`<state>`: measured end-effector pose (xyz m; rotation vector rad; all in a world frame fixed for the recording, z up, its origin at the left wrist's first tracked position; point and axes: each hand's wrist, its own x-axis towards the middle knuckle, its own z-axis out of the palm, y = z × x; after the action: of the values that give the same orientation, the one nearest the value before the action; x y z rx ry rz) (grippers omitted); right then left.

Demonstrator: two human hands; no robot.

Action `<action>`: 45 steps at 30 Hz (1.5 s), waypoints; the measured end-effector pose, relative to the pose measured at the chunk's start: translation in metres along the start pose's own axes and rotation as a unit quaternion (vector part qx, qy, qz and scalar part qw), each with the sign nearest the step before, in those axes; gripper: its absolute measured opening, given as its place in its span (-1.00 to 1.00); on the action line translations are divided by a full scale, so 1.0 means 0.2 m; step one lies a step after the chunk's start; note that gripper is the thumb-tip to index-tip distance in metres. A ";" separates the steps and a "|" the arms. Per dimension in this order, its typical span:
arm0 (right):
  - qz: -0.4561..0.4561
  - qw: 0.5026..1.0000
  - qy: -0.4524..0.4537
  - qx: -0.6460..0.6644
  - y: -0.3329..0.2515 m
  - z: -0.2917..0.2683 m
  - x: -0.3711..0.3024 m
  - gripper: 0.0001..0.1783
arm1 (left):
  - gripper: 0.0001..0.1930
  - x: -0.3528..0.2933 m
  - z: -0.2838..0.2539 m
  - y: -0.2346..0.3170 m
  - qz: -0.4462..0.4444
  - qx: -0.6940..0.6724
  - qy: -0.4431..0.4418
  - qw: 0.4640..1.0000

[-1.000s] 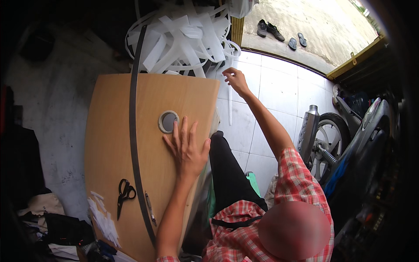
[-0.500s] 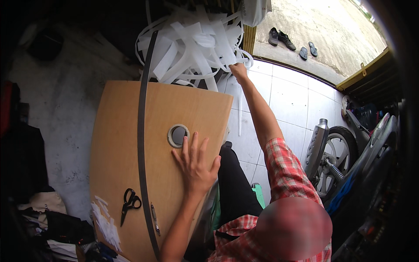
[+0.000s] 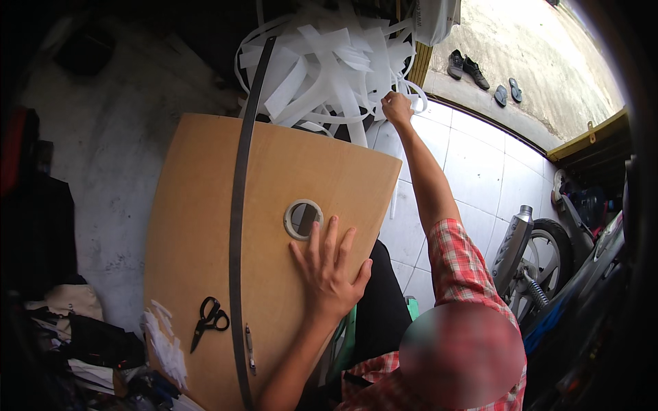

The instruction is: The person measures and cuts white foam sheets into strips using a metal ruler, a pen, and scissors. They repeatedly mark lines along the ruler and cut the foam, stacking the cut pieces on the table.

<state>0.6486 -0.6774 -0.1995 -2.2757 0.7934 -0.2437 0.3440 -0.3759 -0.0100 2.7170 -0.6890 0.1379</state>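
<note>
Spread wide and palm down, the left hand [image 3: 332,277] rests on the wooden board [image 3: 185,205] with its fingers apart; the right hand [image 3: 397,108], stretched out beyond it, has its fingers bent in, and whether they hold anything I cannot tell. At the left hand's fingertips sits a pale ring-shaped roll [image 3: 288,219], its right rim partly covered by a finger. Left of that hand a long dark strip [image 3: 238,198] runs along the board. Nearer the body than the left hand, a pen [image 3: 250,349] lies just right of the strip, and on the strip's other side are black scissors [image 3: 204,323], with small white scraps [image 3: 166,346] farther left. Past the board's far edge, the right hand is at the near right side of a tangled heap of white strips [image 3: 329,75]; the dark strip's far end overlaps this heap. To the right of both hands stands a motorbike [image 3: 548,253]. Beyond the right hand, outside on the right, are dark shoes [image 3: 467,70] and sandals [image 3: 508,92].
</note>
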 end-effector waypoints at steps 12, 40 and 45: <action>-0.191 0.943 0.195 0.190 -0.12 -0.35 -0.11 -0.78 | -0.39 -0.02 0.00 0.01 0.002 -0.033 0.026 0.999; -0.619 0.657 -0.360 0.235 -0.98 -0.63 -2.84 -0.77 | -0.70 -1.96 -0.86 -0.71 -0.419 -0.217 0.176 0.864; -0.688 0.666 -0.268 0.108 -1.16 -0.25 -2.75 -0.74 | -0.70 -2.25 -0.76 -0.85 -0.427 -0.175 0.135 0.877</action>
<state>0.3022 -0.2411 0.0209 -2.0332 -1.3120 -0.2640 0.0294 0.0170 0.0042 2.3240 0.5381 0.1479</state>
